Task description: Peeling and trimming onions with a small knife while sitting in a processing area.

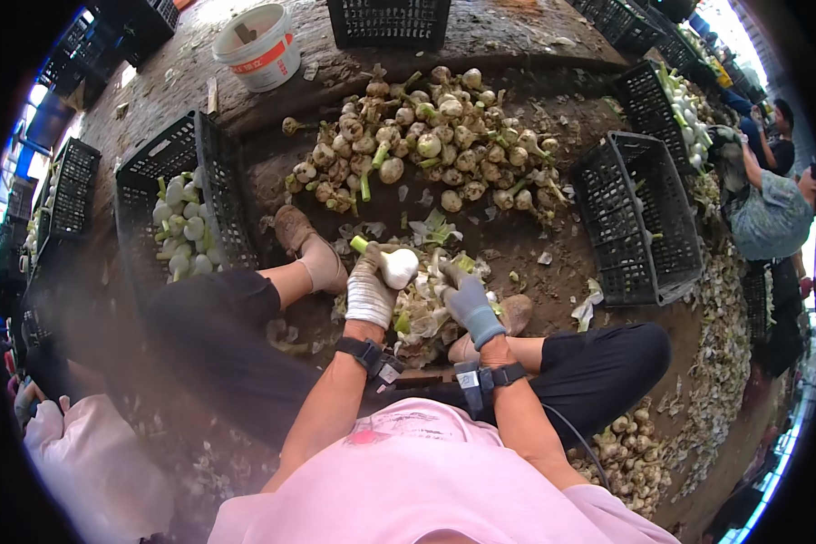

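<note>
My left hand (pixel 370 289), in a white knit glove with soiled fingers, grips a peeled white garlic bulb (pixel 400 268). A short green stem (pixel 359 243) sticks out past the thumb side. To its right is my right hand (pixel 472 302), in a grey-blue glove, a little apart from the bulb. Its fingertips are over loose peel, and whether they pinch anything is unclear. Below and between both hands lies a heap of garlic skins (pixel 418 316). Beyond them spreads a large pile of unpeeled, soil-stained garlic bulbs (pixel 442 136).
A black plastic crate (pixel 228 197) at left holds peeled bulbs. At right stands another black crate (pixel 615 224) with a few bulbs. A white bucket (pixel 262 64) and a crate (pixel 389 24) stand beyond the pile. Other people (pixel 775 211) sit at far right. More garlic (pixel 625 455) lies behind my right knee.
</note>
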Demonstrator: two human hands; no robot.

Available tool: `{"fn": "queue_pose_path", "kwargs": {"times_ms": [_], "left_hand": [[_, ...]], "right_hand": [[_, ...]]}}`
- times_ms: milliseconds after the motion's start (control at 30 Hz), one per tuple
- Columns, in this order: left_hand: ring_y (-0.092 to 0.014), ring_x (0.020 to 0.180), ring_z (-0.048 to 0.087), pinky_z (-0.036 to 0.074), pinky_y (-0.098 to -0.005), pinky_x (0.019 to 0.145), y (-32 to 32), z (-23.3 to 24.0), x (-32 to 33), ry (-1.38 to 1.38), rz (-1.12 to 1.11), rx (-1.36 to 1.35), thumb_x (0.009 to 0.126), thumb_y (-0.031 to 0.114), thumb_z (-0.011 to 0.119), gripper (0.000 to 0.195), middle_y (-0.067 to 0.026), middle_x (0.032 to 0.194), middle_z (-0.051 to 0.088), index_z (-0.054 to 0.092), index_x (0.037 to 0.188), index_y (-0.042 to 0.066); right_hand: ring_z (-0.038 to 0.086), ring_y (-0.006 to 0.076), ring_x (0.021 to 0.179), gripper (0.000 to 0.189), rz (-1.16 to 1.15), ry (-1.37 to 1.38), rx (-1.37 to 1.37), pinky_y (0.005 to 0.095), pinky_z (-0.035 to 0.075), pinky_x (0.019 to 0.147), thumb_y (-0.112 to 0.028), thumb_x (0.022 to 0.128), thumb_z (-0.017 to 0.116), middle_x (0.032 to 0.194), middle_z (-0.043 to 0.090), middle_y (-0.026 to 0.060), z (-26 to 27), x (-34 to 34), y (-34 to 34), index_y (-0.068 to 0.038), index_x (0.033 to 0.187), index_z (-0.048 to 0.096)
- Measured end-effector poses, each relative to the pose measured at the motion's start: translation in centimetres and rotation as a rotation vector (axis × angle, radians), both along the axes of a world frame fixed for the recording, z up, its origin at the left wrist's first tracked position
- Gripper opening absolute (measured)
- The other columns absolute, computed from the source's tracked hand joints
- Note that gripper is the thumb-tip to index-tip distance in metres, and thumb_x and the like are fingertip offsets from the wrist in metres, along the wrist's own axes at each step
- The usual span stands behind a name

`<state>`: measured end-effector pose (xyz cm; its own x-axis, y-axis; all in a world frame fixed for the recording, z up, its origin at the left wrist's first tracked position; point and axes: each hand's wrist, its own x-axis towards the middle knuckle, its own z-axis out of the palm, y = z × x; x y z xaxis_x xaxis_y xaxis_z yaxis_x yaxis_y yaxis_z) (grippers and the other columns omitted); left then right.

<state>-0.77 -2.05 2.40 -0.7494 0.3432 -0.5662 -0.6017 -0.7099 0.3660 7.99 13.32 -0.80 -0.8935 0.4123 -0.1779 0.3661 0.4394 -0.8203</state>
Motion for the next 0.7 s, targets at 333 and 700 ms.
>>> {"fn": "queue_pose_path", "kwargs": {"times_ms": [333, 700], "left_hand": [[-0.021, 0.099, 0.055, 0.045, -0.0333, 0.083, -8.5, 11.1, -8.3, 0.584, 0.786, -0.296, 0.089, 0.046, 0.041, 0.049, -0.011, 0.106, 0.057, 0.047, 0.116, 0.005], [-0.019, 0.067, 0.059, 0.049, -0.0319, 0.051, 2.5, 0.5, -2.1, -0.028, -0.16, -0.505, 0.082, 0.021, 0.057, 0.021, -0.0085, 0.078, 0.059, 0.055, 0.092, 0.003]], "right_hand": [[0.063, 0.0273, 0.073, 0.019, -0.467, 0.024, -0.208, 0.0299, 0.047, 0.07, -0.013, 0.07, 0.055, 0.079, 0.065, 0.0147, -6.9, -3.0, 9.8, -0.007, 0.083, 0.067], [0.059, 0.0319, 0.096, 0.045, 0.244, -0.72, 0.538, 0.0423, 0.047, 0.078, -0.031, 0.076, 0.057, 0.107, 0.059, 0.0154, -4.9, -16.4, 8.5, -0.018, 0.118, 0.049]]}}
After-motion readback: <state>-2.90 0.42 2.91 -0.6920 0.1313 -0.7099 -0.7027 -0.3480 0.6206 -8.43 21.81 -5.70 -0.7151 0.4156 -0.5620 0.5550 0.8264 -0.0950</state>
